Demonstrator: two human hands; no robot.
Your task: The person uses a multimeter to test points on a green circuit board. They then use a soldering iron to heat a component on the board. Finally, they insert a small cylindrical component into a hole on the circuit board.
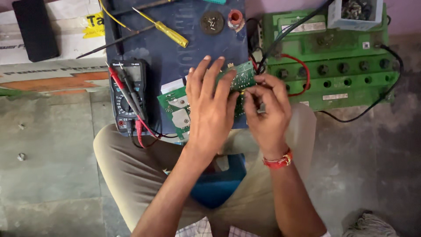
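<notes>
Between my two hands, over the near edge of a dark blue panel (175, 48), sits the green circuit board (175, 109), tilted and pale with solder pads and white patches. My left hand (210, 105) lies spread flat over its middle, fingers extended toward the far side, pressing on it rather than closing round it. My right hand (265, 112) pinches the board's right edge with curled fingertips; a red thread bracelet (277, 161) circles that wrist.

Just left of the board lies a black multimeter (127, 94) with red and black probe leads draped across its dial, crowding that side. Farther off on the panel rest a yellow-handled screwdriver (169, 31), a thin dark rod, a round dark disc and a small red cap. To the right stands a green plastic battery (333, 66), ribbed and dotted with round vent caps, its red and black cables running in behind my right hand. A small grey box (335, 19) of metal parts sits on the battery's far edge. Rough grey stone floor (48, 145) spreads around my knees.
</notes>
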